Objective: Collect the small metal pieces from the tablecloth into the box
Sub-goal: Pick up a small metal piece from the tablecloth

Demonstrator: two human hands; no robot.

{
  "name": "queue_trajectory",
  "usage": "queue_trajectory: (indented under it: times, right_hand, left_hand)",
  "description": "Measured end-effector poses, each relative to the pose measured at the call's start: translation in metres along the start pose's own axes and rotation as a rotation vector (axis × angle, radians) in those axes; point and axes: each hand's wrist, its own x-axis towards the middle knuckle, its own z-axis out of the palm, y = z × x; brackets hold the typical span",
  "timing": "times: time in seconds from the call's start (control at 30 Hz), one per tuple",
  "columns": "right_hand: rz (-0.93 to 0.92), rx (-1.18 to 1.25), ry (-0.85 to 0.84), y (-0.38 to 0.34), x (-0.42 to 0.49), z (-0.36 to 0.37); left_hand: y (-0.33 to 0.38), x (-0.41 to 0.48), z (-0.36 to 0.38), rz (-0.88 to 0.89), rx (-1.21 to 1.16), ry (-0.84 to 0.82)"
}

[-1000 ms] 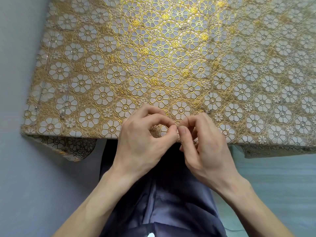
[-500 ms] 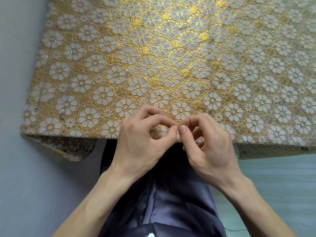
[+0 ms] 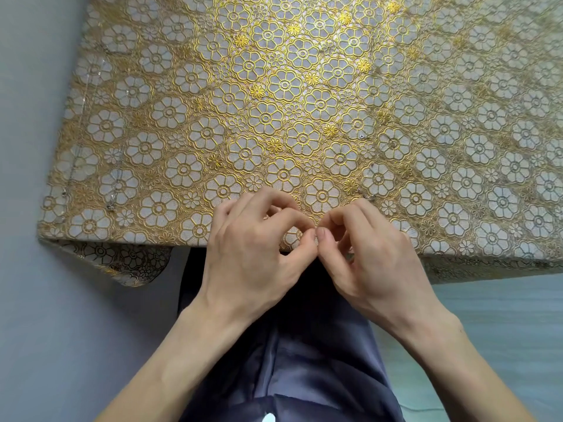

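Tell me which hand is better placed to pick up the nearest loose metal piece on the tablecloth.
Likely right: the small metal piece lies just past the knuckles of the right hand; the left hand is farther away.

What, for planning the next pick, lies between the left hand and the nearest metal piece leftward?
Head view: only bare tablecloth between left hand and metal piece.

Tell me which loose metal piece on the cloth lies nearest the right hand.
The small piece just beyond the knuckles of the right hand; the ring sits farther up the tablecloth, and the left-edge pieces are far off.
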Motion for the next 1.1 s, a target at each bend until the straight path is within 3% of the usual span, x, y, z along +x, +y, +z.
queue_trajectory:
  times: [0.3, 1.1]
  right_hand:
    - [0.136, 0.201, 0.037, 0.0002, -0.0004, -0.0024]
    - [0.121, 0.195, -0.017, 0.0013, -0.0012, 0.0011]
  left_hand:
    - [-0.0027, 0.0022, -0.0004, -0.034, -0.088, 0.003]
    - [-0.0018, -0.0013, 0.0028, 0.019, -0.037, 0.028]
